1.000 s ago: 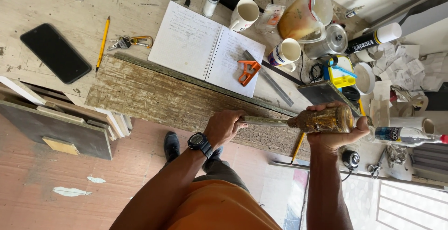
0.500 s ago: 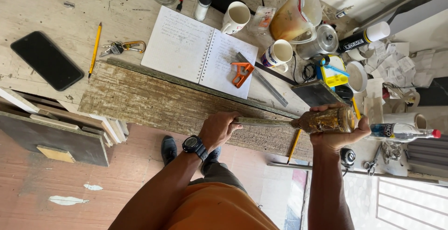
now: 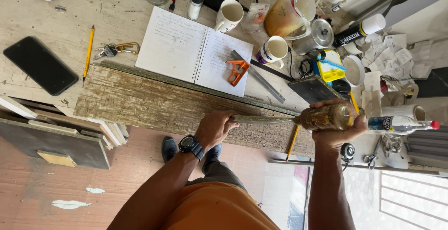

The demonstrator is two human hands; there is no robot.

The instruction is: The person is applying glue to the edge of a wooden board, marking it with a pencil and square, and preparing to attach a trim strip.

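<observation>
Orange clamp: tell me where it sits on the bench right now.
In the head view, the orange clamp lies on the right-hand page of the open spiral notebook, just beyond the weathered plank and left of the metal ruler.

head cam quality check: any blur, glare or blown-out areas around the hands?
Head view: sharp on the left hand and right hand gripping the worn long tool over the weathered wooden plank; soft daylight, faint shadows; bright overexposure at the white window grille; mild wide-angle stretch at edges.
</observation>
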